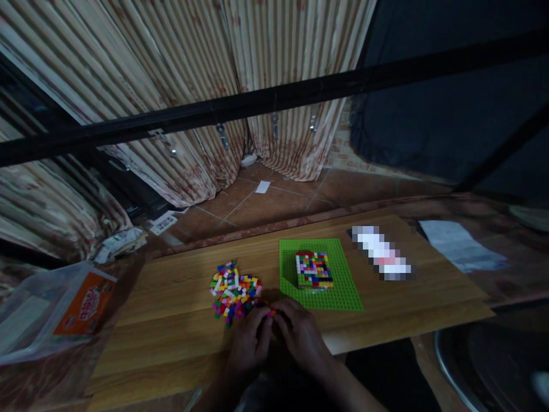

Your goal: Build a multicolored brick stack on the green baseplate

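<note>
My two hands meet just in front of the green baseplate [348, 293], off its near left corner. The left hand [251, 343] and right hand [302, 337] both have their fingers curled in, and the fingertips pinch together on a small orange-red brick [271, 313]. It is too tiny and the light too dim to tell whether it is one piece or two pressed together. I hold it low over the wooden board [171, 326], probably so my wrists can rest and the pinch stays steady.

The loose pile of bricks [235, 293] lies just left of the baseplate, touching my left fingertips, near enough to pick from without reaching. On the baseplate, toward its middle, stands a many-coloured brick block [314, 269], apart from my hands. Right of the baseplate lies a blurred whitish strip [381, 253], and well beyond it a sheet of paper [461, 245]. Far left of the baseplate, a plastic bag [64, 312] sits off the board.
</note>
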### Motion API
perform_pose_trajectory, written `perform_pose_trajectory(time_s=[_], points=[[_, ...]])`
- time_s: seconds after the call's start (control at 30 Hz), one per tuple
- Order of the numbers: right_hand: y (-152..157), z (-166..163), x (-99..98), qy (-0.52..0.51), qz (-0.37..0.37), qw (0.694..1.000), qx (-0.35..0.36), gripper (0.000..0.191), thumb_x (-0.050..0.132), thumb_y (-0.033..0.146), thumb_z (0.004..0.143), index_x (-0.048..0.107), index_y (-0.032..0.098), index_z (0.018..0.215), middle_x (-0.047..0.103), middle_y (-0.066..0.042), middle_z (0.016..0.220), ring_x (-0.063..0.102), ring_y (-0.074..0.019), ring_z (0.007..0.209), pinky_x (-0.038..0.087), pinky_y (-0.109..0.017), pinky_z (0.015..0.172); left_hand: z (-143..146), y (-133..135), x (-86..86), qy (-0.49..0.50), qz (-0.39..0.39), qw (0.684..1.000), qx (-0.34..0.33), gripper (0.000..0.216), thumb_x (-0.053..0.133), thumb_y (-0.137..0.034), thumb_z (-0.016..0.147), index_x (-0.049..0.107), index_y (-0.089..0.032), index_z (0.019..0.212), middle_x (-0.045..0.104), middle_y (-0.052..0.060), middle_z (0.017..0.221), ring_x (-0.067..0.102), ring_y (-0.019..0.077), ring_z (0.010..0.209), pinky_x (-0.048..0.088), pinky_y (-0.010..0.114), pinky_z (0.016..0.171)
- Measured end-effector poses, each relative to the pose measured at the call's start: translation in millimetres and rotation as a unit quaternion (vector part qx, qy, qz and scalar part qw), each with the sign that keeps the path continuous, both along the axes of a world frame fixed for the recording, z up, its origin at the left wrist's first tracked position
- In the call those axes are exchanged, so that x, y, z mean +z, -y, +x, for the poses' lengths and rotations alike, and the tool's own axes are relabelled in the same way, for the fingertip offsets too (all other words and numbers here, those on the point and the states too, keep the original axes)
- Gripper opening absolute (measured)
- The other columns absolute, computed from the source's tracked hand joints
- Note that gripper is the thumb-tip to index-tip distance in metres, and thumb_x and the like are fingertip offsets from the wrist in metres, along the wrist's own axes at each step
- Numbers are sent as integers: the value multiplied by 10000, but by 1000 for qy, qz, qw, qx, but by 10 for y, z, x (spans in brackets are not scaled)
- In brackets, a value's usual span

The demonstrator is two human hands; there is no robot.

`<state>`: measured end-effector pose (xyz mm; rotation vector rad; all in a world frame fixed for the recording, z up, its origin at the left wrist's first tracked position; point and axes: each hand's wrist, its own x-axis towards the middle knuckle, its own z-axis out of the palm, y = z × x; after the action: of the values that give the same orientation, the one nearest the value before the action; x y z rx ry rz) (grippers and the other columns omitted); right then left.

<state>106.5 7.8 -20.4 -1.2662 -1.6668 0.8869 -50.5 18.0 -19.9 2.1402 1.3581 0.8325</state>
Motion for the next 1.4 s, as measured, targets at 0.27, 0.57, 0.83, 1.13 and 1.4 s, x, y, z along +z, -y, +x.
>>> perform_pose_trajectory(time_s=[0.27, 0.57, 0.83, 1.13, 1.4], points=[[16, -25, -40, 5, 24, 999, -23, 202, 480, 166, 937, 649, 222, 1034, 679, -49, 965, 628, -178, 900, 512, -303, 815, 25, -9, 67, -3, -13, 1000, 4, 224, 432, -274, 904, 630, -222, 996, 715, 25, 906, 670, 134, 828, 535, 240, 740], [35, -9, 6, -13, 19, 1000, -17, 197, 470, 173, 948, 653, 230, 993, 673, -42, 929, 623, -174, 876, 507, -294, 800, 19, -12, 17, -16, -10, 1000, 11, 208, 443, -283, 906, 628, -226, 979, 709, 19, 898, 669, 132, 826, 534, 241, 737], [29, -13, -9, -7, 14, 1000, -17, 188, 467, 169, 948, 649, 213, 951, 669, -44, 915, 611, -174, 858, 499, -300, 794, 8, -19, -7, -29, 25, 999, -2, 216, 439, -269, 901, 637, -217, 971, 715, 26, 887, 679, 129, 813, 545, 230, 726], [31, -23, -41, 14, 36, 999, -22, 208, 451, 143, 941, 644, 212, 908, 662, -40, 877, 607, -170, 820, 499, -292, 753, 0, -47, -62, -57, 79, 995, 13, 213, 466, -263, 879, 671, -224, 920, 733, 25, 850, 694, 137, 778, 564, 239, 711], [37, -40, -67, 37, 43, 998, -31, 215, 449, 125, 932, 645, 209, 907, 666, -46, 877, 609, -174, 811, 500, -300, 758, 11, -45, -44, -68, 106, 992, 22, 215, 468, -269, 877, 677, -220, 895, 737, 27, 839, 699, 140, 759, 566, 235, 681]])
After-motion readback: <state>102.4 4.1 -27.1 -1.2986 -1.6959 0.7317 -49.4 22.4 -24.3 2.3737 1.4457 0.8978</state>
